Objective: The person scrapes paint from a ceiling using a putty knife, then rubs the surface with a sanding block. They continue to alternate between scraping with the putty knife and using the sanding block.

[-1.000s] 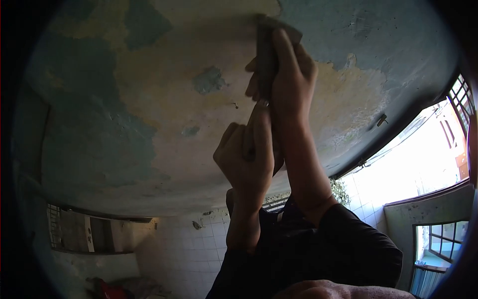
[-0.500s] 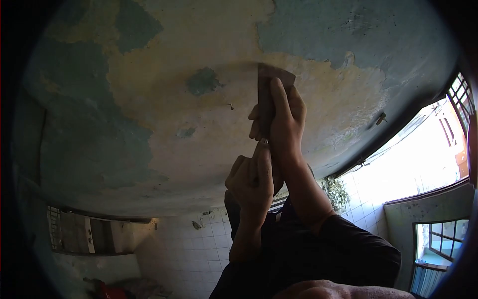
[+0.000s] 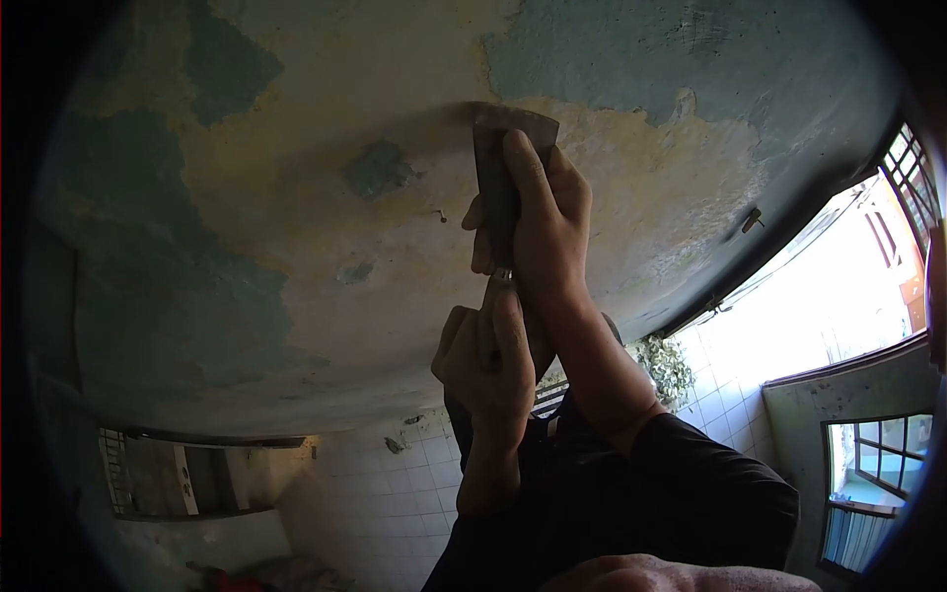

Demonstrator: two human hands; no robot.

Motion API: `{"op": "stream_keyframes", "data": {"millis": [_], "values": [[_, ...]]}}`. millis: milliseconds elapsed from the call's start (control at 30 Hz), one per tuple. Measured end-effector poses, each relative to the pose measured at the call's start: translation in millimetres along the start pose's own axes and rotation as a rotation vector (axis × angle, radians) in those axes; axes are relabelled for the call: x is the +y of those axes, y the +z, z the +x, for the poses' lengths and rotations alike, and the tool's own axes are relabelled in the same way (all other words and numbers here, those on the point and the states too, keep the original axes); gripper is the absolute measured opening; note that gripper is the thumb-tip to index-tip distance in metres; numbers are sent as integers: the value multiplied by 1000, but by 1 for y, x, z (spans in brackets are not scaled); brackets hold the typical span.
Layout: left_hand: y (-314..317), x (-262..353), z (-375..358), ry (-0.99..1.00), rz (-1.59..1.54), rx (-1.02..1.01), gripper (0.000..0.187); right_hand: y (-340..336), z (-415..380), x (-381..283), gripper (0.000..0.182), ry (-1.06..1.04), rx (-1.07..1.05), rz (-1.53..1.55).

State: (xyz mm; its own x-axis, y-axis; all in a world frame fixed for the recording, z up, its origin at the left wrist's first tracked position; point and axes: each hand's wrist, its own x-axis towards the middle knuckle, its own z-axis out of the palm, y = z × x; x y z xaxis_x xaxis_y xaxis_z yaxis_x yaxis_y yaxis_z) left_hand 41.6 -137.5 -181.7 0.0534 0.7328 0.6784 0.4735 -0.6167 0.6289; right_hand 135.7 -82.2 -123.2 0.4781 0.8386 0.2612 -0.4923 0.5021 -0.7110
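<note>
A flat scraper (image 3: pixel 500 187) with a wide, dull metal blade is held up against a surface with peeling paint (image 3: pixel 326 266). My right hand (image 3: pixel 552 212) is closed round the blade's lower part, its thumb along the near face and fingertips showing past the left edge. Just below, my left hand (image 3: pixel 485 360) is closed with the thumb up, wrapped about the scraper's lower end; a small shiny bit of metal shows between the two hands. The blade's front edge lies at the surface beside bare yellowish plaster, below a blue-green paint area (image 3: pixel 631 59).
A small hook (image 3: pixel 442 216) sticks out left of the hands, and a metal fitting (image 3: pixel 753 219) sits to the right. A bright opening (image 3: pixel 819 276) and a barred window (image 3: pixel 888 459) lie at the right. White tiles (image 3: pixel 395 493) cover a lower wall.
Both hands have pushed the scraper a short way up along the surface, its blade now closer to the blue-green paint. The view has shifted slightly, and the grip stays the same.
</note>
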Motion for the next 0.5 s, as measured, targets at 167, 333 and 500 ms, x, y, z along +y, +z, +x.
{"op": "stream_keyframes", "data": {"millis": [167, 333, 500], "values": [[8, -8, -2, -20, -24, 42, 24, -2, 2, 1, 28, 25, 3, 1], [5, -6, 1, 17, 56, 30, 30, 1, 4, 4, 29, 6, 6, 32], [-3, -9, 15, 104, 40, 62, 29, 9, 5, 3, 29, 25, 41, 112]]}}
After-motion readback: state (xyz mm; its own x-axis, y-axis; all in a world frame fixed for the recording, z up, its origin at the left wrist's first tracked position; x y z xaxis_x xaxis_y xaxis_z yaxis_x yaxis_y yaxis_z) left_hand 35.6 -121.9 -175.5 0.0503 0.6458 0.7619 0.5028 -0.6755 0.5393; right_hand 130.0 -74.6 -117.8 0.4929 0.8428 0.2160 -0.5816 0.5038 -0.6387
